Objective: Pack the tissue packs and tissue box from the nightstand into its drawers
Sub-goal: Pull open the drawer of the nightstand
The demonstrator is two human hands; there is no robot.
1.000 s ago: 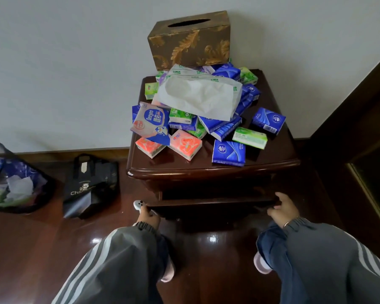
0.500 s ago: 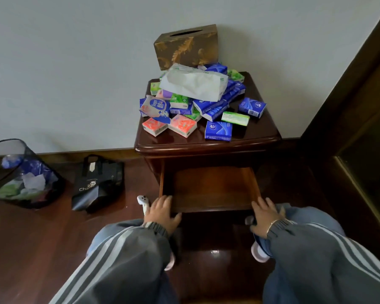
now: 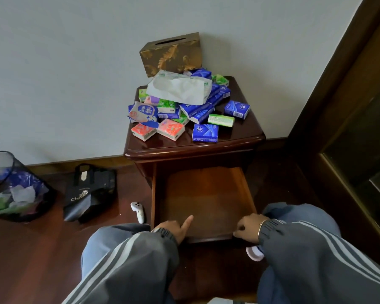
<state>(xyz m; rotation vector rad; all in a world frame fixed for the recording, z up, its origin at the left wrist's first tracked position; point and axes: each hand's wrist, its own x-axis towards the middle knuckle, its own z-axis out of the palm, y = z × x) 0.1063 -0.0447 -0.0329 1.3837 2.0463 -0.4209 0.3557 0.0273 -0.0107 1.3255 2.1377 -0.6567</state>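
Note:
A pile of small tissue packs lies on the dark nightstand: a blue pack and two orange packs at the front, a green pack, and a large white soft pack on top. A brown-gold tissue box stands behind the pile against the wall. Below the top, the drawer is pulled out, and nothing lies in it. My left hand rests on the drawer's front left edge with its index finger stretched over the inside. My right hand curls on the front right corner.
On the floor to the left are a black mesh bin with rubbish, a black paper bag and a small white controller beside the drawer. Dark wooden furniture runs along the right. My knees flank the drawer.
The drawer has slid out from nearly shut to fully extended, with both hands moving back with its front. My view has pulled away from the nightstand.

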